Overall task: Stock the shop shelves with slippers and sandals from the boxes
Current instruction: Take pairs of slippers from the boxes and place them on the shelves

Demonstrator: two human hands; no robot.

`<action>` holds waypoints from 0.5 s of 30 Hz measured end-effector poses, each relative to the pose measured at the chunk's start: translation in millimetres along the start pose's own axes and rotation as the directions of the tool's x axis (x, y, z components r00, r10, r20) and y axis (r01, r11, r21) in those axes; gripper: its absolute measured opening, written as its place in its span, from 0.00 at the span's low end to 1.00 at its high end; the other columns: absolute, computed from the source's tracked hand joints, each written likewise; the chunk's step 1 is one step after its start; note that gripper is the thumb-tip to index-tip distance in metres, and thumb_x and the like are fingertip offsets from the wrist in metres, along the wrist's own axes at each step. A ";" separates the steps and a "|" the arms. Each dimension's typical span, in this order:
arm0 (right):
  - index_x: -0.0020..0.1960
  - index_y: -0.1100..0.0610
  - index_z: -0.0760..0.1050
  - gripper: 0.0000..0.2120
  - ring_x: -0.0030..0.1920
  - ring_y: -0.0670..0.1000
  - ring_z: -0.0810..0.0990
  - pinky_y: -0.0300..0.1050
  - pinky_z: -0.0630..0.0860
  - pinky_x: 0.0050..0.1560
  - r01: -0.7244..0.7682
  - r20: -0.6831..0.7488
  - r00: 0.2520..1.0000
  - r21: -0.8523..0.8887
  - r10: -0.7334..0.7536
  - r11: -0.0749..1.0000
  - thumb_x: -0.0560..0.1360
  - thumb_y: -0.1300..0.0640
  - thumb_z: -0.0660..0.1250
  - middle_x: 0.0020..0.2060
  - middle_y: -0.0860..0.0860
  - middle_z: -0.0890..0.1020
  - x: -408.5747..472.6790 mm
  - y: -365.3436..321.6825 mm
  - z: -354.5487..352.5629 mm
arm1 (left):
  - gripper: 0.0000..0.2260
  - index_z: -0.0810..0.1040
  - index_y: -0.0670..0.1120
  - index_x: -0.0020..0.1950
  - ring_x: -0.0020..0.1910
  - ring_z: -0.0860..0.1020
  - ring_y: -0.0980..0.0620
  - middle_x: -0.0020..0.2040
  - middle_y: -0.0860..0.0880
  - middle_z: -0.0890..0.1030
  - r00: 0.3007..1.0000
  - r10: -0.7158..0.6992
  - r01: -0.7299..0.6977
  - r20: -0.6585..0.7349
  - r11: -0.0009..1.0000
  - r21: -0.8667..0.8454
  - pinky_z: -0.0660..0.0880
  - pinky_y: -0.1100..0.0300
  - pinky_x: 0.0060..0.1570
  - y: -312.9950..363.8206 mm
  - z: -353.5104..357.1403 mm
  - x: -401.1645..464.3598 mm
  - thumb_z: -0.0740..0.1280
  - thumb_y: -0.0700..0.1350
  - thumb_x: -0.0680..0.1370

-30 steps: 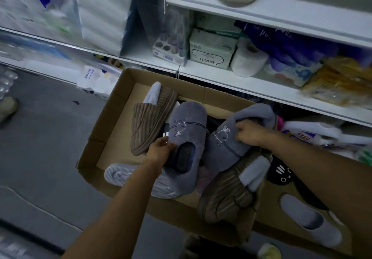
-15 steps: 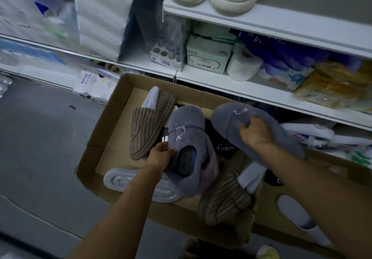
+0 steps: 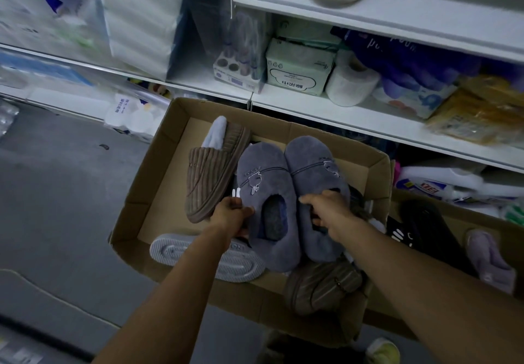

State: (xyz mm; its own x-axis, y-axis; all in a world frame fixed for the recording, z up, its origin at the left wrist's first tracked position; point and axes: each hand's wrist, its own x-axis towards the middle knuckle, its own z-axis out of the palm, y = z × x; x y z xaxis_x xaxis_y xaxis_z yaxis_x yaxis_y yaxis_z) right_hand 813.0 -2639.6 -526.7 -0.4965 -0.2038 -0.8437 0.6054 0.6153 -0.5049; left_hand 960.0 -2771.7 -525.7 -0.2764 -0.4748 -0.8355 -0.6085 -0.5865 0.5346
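Right hand (image 3: 326, 210) now grips its grey slipper (image 3: 314, 193) beside left hand's (image 3: 231, 212) slipper (image 3: 263, 193).

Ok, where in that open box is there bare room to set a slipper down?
Bare cardboard shows along the box's left wall, left of the brown ribbed slipper, and in a strip between that slipper and the upturned sole. The right half is crowded: both hands hold the grey pair over piled slippers.
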 end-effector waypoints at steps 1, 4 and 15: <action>0.52 0.59 0.75 0.12 0.39 0.47 0.77 0.40 0.74 0.34 0.013 0.023 1.000 -0.015 -0.013 1.000 0.71 0.56 0.72 0.41 0.49 0.79 -1.4 -0.5 1.4 | 0.09 0.69 0.42 0.54 0.36 0.76 0.50 0.41 0.46 0.76 1.000 -0.002 0.002 0.004 1.000 -0.002 0.79 0.55 0.34 0.1 -0.1 0.0 0.66 0.35 0.77; 0.55 0.60 0.76 0.22 0.48 0.51 0.79 0.44 0.75 0.47 0.098 0.044 0.995 -0.098 -0.094 0.990 0.66 0.53 0.77 0.48 0.49 0.81 -3.4 0.0 11.4 | 0.10 0.69 0.42 0.55 0.36 0.76 0.50 0.44 0.44 0.76 1.000 -0.006 0.006 0.007 1.000 -0.005 0.79 0.54 0.35 0.9 -0.9 -0.3 0.66 0.35 0.77; 0.44 0.55 0.73 0.02 0.49 0.58 0.78 0.45 0.71 0.44 0.313 0.032 0.926 -0.621 -0.375 0.718 0.75 0.58 0.65 0.38 0.49 0.74 0.0 -9.3 2.3 | 0.04 0.75 0.42 0.48 0.35 0.78 0.49 0.38 0.45 0.79 0.980 0.154 -0.159 -0.128 0.987 -0.030 0.77 0.57 0.35 5.1 -13.1 1.1 0.64 0.43 0.80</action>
State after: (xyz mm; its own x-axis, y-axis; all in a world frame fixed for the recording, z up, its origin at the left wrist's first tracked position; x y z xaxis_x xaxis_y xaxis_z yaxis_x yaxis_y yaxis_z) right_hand 808.8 -2647.1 -522.4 -0.6671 -0.4442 -0.5981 -0.1070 0.8516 -0.5132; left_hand 966.4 -2783.9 -522.2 -0.2693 -0.6391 -0.7204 -0.5346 -0.5230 0.6638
